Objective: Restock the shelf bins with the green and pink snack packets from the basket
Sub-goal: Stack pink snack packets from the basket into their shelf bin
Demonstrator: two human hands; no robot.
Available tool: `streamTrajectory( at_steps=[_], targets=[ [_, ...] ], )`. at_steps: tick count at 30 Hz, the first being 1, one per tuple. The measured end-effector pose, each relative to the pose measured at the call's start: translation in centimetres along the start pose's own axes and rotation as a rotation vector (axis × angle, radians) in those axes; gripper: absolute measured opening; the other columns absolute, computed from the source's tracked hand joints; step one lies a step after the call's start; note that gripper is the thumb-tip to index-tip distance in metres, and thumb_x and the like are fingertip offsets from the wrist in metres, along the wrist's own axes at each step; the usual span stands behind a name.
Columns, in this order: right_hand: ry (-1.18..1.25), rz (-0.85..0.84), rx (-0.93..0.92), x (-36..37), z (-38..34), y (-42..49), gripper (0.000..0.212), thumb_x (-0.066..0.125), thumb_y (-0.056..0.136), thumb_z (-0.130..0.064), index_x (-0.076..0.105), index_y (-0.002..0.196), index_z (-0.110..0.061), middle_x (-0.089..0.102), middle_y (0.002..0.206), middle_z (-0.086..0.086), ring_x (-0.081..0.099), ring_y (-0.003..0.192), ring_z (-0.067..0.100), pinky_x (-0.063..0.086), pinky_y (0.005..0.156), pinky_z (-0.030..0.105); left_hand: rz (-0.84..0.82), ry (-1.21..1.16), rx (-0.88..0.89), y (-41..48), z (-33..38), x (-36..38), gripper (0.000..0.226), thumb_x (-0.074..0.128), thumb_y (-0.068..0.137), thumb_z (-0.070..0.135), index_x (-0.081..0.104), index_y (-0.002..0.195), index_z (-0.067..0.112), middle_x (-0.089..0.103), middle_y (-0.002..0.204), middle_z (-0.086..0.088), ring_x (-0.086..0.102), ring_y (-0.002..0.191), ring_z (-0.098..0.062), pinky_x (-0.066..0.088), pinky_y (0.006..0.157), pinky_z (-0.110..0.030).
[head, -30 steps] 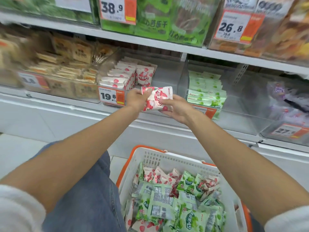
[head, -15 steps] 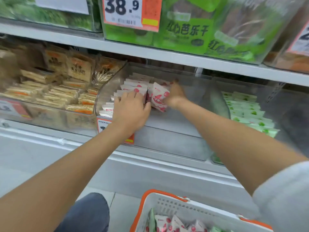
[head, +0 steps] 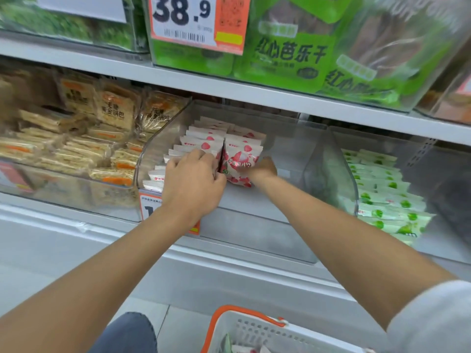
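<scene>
A pink-and-white strawberry packet (head: 240, 161) stands upright in the clear shelf bin (head: 293, 151). My right hand (head: 263, 170) grips it from the right, fingers hidden behind it. Just left of it, my left hand (head: 193, 179) rests on the front row of pink packets (head: 204, 141), with its fingers bent over their tops. Green packets (head: 382, 194) lie stacked in the neighbouring clear bin on the right. The white basket with orange handles (head: 244, 324) shows at the bottom edge, most of its contents out of view.
Tan cracker packs (head: 84, 138) fill the bin to the left. The shelf board above (head: 229, 87) carries green boxed snacks (head: 293, 54) and a 38.9 price tag (head: 193, 21). The right half of the pink bin holds no packets. My jeans-clad knee (head: 130, 332) is beside the basket.
The pink packet went from in front of the shelf into the bin and now stands upright beside the row. My left hand moved onto the row. The view has closed in on the shelf.
</scene>
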State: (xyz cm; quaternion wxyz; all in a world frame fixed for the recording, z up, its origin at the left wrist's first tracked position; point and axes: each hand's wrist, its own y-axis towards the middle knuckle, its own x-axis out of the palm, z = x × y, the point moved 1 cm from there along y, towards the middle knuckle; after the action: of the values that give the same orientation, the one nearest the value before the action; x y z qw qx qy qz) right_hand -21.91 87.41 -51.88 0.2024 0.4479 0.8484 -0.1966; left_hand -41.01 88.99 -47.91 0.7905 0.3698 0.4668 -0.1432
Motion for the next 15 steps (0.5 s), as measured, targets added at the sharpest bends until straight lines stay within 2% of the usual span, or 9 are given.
streamTrajectory(
  at_steps=[1,3,5,10,15],
  targets=[
    [-0.069,-0.032,-0.010,0.2,0.4,0.1,0.072,0.082,0.072,-0.030,0.045,0.130,-0.009,0.058,0.130,0.007,0.057,0.118,0.026,0.048,0.090,0.029,0.001,0.000,0.002,0.0,0.1,0.0,0.023,0.049,0.089,0.032,0.065,0.101,0.021,0.060,0.115,0.001,0.054,0.107,-0.021,0.030,0.096,-0.037],
    [-0.129,-0.043,-0.055,0.6,0.5,0.5,0.063,0.081,0.071,-0.028,0.051,0.126,-0.016,0.062,0.124,0.002,0.060,0.114,0.024,0.047,0.082,0.026,0.006,-0.002,0.003,0.0,0.2,-0.1,0.023,0.049,0.089,0.032,0.065,0.100,0.021,0.060,0.116,0.002,0.054,0.107,-0.021,0.029,0.096,-0.036],
    [-0.125,-0.022,-0.071,1.3,-0.2,0.9,0.062,0.079,0.072,-0.027,0.051,0.127,-0.019,0.062,0.123,0.000,0.060,0.112,0.023,0.044,0.078,0.024,0.012,-0.002,0.002,0.0,0.2,0.0,0.023,0.050,0.088,0.033,0.066,0.100,0.021,0.060,0.116,0.002,0.054,0.107,-0.021,0.029,0.096,-0.037],
    [-0.221,-0.017,-0.065,2.9,-0.8,1.4,0.094,0.083,0.067,-0.038,0.031,0.141,-0.014,0.051,0.133,0.008,0.054,0.120,0.029,0.050,0.096,0.038,0.014,-0.019,-0.011,0.1,0.0,0.2,0.021,0.052,0.087,0.033,0.067,0.097,0.023,0.060,0.118,0.002,0.055,0.109,-0.021,0.030,0.096,-0.037],
    [-0.228,-0.072,-0.093,1.7,-0.5,0.8,0.082,0.082,0.056,-0.049,0.051,0.126,-0.020,0.062,0.123,0.001,0.061,0.109,0.022,0.053,0.086,0.031,0.020,-0.019,-0.004,0.2,-0.1,0.3,0.022,0.050,0.088,0.032,0.068,0.098,0.022,0.060,0.119,0.002,0.054,0.109,-0.021,0.030,0.096,-0.037]
  ],
)
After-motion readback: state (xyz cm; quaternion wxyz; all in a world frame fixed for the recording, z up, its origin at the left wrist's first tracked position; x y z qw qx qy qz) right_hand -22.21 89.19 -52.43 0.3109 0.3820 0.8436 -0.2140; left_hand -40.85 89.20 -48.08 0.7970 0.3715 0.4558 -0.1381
